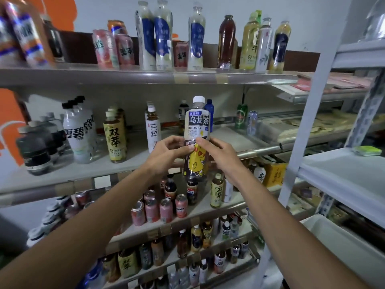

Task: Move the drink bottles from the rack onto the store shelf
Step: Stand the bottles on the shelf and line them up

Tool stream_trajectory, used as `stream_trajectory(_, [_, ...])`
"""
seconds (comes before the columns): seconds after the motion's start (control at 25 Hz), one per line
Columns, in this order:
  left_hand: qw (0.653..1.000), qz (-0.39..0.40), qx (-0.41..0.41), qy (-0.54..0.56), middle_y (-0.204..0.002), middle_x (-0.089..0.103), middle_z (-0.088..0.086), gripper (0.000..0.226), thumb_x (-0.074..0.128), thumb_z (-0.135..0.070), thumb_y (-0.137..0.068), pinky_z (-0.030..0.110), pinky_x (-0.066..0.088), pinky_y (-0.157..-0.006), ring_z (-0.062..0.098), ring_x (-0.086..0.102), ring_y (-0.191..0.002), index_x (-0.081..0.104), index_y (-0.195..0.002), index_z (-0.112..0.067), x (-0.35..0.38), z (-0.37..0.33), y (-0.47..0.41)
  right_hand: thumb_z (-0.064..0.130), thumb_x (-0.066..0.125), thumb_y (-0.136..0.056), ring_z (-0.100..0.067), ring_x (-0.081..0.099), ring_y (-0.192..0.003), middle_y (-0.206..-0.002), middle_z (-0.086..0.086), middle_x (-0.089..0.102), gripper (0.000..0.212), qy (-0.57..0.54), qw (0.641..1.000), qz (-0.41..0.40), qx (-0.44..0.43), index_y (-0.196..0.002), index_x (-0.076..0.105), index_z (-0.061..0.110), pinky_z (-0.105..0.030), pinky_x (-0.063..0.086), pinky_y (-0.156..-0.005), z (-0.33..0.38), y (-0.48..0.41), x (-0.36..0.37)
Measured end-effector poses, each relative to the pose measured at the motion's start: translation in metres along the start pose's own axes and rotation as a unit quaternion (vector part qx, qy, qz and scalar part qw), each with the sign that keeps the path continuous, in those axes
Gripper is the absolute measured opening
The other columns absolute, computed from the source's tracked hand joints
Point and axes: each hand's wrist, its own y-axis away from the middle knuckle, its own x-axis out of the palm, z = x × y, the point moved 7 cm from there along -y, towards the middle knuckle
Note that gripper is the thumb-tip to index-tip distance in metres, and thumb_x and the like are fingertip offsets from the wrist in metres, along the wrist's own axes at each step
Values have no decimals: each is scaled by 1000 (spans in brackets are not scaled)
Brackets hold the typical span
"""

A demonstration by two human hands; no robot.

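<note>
I hold an oolong tea bottle [196,124] with a white cap, a cream label and a yellow cartoon print, upright in front of the middle store shelf [87,172]. My left hand [166,153] grips its left side and my right hand [218,153] grips its right side, both around the bottle's middle. The bottle's lower end hangs just past the shelf's front edge. Behind it stand a white-label tea bottle [153,130] and a blue bottle [209,111].
The top shelf [145,75] carries tall bottles and pink cans. Lower shelves hold pink cans [159,209] and several small bottles. A white metal rack [341,176] stands at the right with a green pad [367,150] on it. Bare shelf surface lies right of the held bottle.
</note>
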Motion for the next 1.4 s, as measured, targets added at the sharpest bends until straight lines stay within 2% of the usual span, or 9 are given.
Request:
stream_trajectory(0.2, [1000, 14, -3, -19, -105, 69, 6, 33, 74, -12, -81, 25, 56, -68, 17, 70, -90, 62, -111, -10, -16, 16, -49, 48, 70, -85, -14, 71, -98, -106, 5, 73, 32, 10, 1000, 2, 15, -114, 65, 35, -35, 59, -84, -17, -47, 5])
stream_trajectory(0.32, [1000, 0, 3, -29, -104, 69, 6, 34, 74, -8, -80, 28, 56, -72, 18, 69, -94, 62, -112, -11, -26, 28, -77, 44, 75, -82, -15, 67, -104, -111, 9, 69, 40, 38, 999, 17, 15, -118, 61, 37, -36, 56, -88, -26, -71, 8])
stream_trajectory(0.48, [1000, -1, -6, -28, -107, 70, 5, 34, 74, -7, -79, 30, 56, -76, 18, 69, -97, 64, -110, -16, -36, 49, -106, 34, 78, -82, -8, 62, -101, -104, 21, 58, 54, 59, 996, 66, 24, -125, 48, 45, -19, 47, -68, -45, -96, 11])
stream_trajectory(0.76, [999, -37, -34, -11, -109, 69, 3, 34, 74, -7, -78, 28, 56, -74, 17, 68, -100, 63, -109, -17, -33, 72, -141, 28, 78, -82, -1, 58, -92, -98, 21, 55, 54, 72, 994, 85, 16, -125, 48, 43, -16, 47, -63, -71, -144, -4])
stream_trajectory(1.0, [996, -73, -53, -29, -106, 69, -2, 32, 65, -10, -87, 20, 55, -69, 8, 67, -93, 58, -118, -14, -22, 75, -162, 38, 83, -73, -10, 66, -100, -109, 8, 70, 49, 136, 987, 87, -1, -116, 62, 29, -38, 56, -90, -92, -197, -15])
stream_trajectory(1.16, [982, -50, -73, -165, -106, 66, -5, 32, 55, -20, -96, 20, 49, -84, 12, 62, -102, 55, -128, -17, -27, 96, -171, 37, 84, -71, -9, 68, -90, -97, 8, 72, 37, 196, 974, 107, 27, -100, 65, 27, -29, 57, -79, -113, -223, -23])
stream_trajectory(1.24, [948, -33, -62, -312, -103, 67, 2, 26, 54, -28, -97, 20, 49, -86, 19, 62, -101, 58, -122, -21, -32, 104, -179, 36, 84, -71, -7, 68, -87, -96, 7, 72, 35, 196, 974, 105, 36, -100, 66, 25, -22, 54, -68, -120, -236, -28])
stream_trajectory(1.32, [900, 3, -46, -432, -126, 62, 7, 40, 52, -34, -97, 31, 47, -95, 19, 57, -115, 48, -135, -24, -33, 113, -193, 34, 83, -75, -5, 68, -84, -96, 6, 73, 28, 159, 981, 97, 55, -97, 67, 25, -17, 51, -58, -127, -251, -31])
stream_trajectory(1.4, [875, 17, -24, -484, -138, 51, 0, 52, 50, -35, -97, 29, 41, -96, 15, 49, -124, 34, -146, -27, -32, 117, -208, 32, 82, -76, -7, 68, -87, -100, 6, 72, 25, 135, 987, 66, 55, -94, 64, 28, -18, 54, -64, -129, -272, -34])
